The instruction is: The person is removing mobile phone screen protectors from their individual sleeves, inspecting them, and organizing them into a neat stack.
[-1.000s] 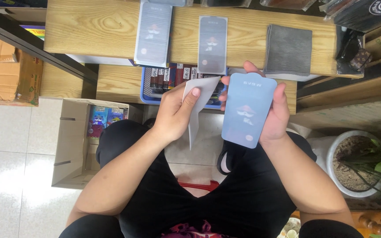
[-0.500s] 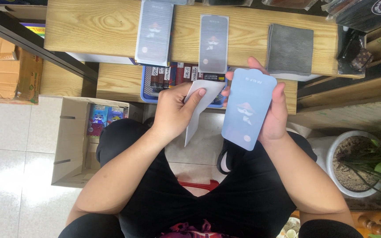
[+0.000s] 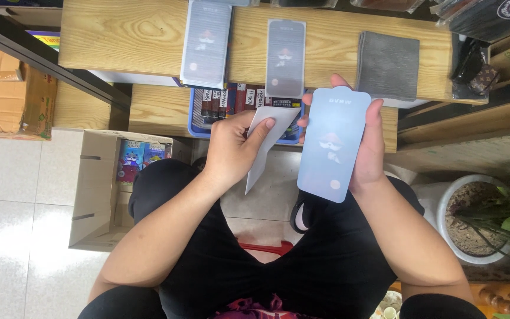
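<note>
Left hand (image 3: pixel 231 147): thumb and fingers pinch the white sheet (image 3: pixel 265 142), which hangs down from the fingertips. Right hand (image 3: pixel 368 142): fingers wrapped round both long edges of the pale blue screen protector (image 3: pixel 332 145), upright, above the lap, below the wooden bench (image 3: pixel 131 35)

The right hand (image 3: pixel 370 147) holds up a light blue flat pack (image 3: pixel 333 145), the left hand (image 3: pixel 231 147) pinches a white paper sleeve (image 3: pixel 267 139) just beside it, and two more flat packs (image 3: pixel 206 41) and a grey cloth (image 3: pixel 388 65) lie on the wooden table (image 3: pixel 125 35) above.
</note>
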